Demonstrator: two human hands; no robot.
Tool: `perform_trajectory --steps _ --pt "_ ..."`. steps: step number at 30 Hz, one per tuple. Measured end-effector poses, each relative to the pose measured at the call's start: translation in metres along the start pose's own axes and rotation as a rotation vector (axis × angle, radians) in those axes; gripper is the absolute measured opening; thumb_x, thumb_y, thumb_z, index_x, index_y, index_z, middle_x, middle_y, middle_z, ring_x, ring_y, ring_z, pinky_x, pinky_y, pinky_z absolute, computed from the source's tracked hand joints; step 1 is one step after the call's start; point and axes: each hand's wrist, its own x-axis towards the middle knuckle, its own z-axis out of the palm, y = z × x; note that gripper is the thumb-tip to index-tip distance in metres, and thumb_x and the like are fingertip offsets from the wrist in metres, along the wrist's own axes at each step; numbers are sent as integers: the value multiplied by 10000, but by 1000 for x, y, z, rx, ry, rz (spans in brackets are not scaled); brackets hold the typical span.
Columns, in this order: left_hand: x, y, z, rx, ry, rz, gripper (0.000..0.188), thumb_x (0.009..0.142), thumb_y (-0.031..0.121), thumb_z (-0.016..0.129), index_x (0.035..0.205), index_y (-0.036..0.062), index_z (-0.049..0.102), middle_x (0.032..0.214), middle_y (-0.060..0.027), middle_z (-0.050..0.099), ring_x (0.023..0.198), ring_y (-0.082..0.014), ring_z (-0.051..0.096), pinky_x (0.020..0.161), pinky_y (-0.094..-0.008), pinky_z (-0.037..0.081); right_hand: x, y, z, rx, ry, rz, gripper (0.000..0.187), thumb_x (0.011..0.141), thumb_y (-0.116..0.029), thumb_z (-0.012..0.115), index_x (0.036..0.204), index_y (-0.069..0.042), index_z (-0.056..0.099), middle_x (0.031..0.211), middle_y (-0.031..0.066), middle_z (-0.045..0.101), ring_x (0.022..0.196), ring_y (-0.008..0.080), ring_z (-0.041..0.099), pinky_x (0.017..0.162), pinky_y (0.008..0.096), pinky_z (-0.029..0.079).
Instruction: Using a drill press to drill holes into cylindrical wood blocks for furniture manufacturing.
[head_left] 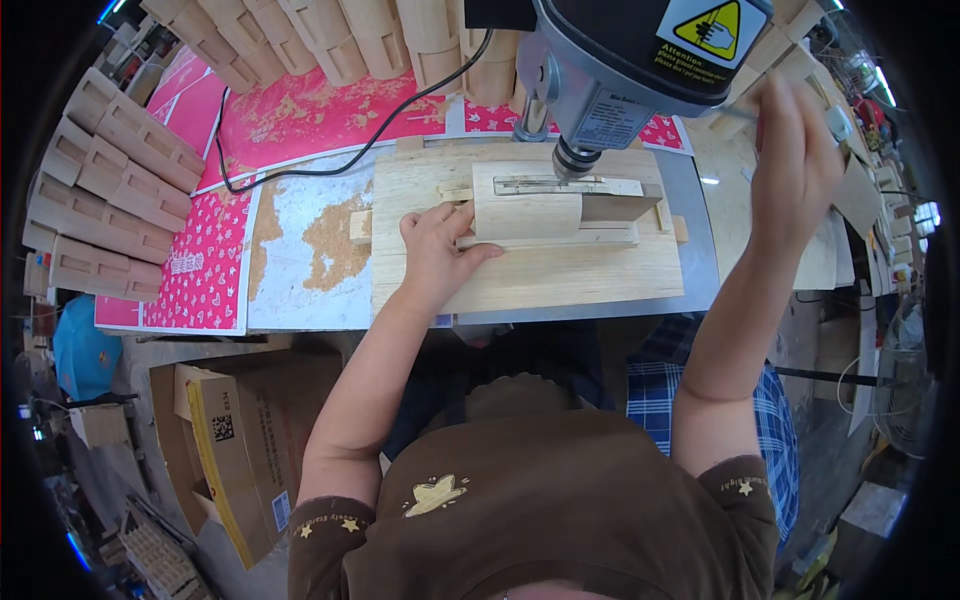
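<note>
A pale, rounded wooden block (530,217) lies in a wooden jig on a flat board (560,272), under the chuck (575,160) of a grey drill press (605,85). A long slotted strip (570,187) runs along the block's far side, right below the chuck. My left hand (440,252) grips the block's left end, fingers behind it and thumb stretched along the near side. Raised at the right of the drill head, my right hand (798,150) is closed on the lever (742,110); its fingers are somewhat blurred and the lever's end is hidden.
Wooden pieces with cut recesses stand in rows at the back (375,45) and left (115,215). A black cable (350,160) curves over the sawdust-strewn pink sheet (290,115). Below the table's left side sits an open cardboard box (245,450).
</note>
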Motion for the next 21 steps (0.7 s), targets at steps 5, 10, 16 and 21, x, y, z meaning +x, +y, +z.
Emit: perform_trajectory --steps 5,10,16,21 --pt "-3 -1 -7 -16 -10 -40 381 607 302 777 938 147 669 750 11 546 794 -171 514 814 -344 246 -97 17 11 117 -129 129 148 858 -35 523 925 24 641 640 47 528 582 103 487 543 237 367" --pt "4 4 0 -28 -2 -14 368 608 290 778 929 143 673 754 12 553 795 -170 513 816 -348 246 -118 59 39 157 -16 -104 157 816 -26 562 950 -12 641 691 83 569 631 215 517 620 321 405" --pt "-6 -7 -4 5 24 -20 555 562 312 796 1069 153 636 706 25 524 757 -161 519 777 -364 257 -80 32 14 122 -41 -129 90 839 -51 551 852 17 609 657 72 536 574 150 471 565 290 379" --pt "8 15 16 -22 17 11 558 567 341 791 1072 159 637 720 14 533 767 -171 525 774 -370 264 46 28 14 -19 -125 -61 263 904 -206 514 792 3 628 569 -15 438 527 33 401 473 198 263"
